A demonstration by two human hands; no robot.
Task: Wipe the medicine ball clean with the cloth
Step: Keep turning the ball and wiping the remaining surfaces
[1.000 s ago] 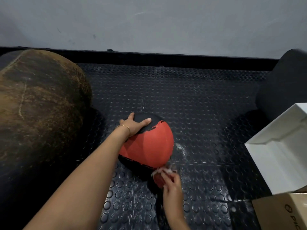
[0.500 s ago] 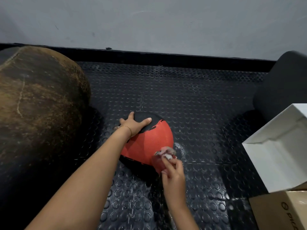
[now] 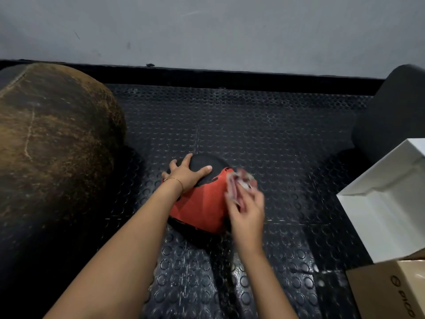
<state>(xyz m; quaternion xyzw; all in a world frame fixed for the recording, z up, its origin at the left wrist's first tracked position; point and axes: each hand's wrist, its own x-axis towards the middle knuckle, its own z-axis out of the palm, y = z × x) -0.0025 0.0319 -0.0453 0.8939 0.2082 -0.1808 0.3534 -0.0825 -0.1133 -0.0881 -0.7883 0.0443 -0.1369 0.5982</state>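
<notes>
Head view is looking down on a red and black ball (image 3: 202,208) that is sitting on a studded black floor mat (image 3: 276,143), roughly in the middle of it. Everything else is placed around that ball. The left hand (image 3: 187,174) is lying flat on the ball's black top, fingers spread wide, its grip open and simply pressing down; a thin bracelet (image 3: 176,180) is circling the wrist just below the ball's top. The right hand (image 3: 247,209) is working at the ball's right side, its grip pinched closed on a crumpled pale cloth (image 3: 240,185), which is being pressed against the red panel near the upper right edge. Hand and cloth are blurring, so the cloth's exact folds are hard to make out. To the left of the ball, a big worn brown bag (image 3: 50,143) is lying on the mat, apart from it. Well off to the ball's right, a white box (image 3: 386,203) is standing open, with a cardboard box (image 3: 391,288) just in front of it. Beyond the ball, a grey wall (image 3: 207,31) is running along the far edge of the mat.
</notes>
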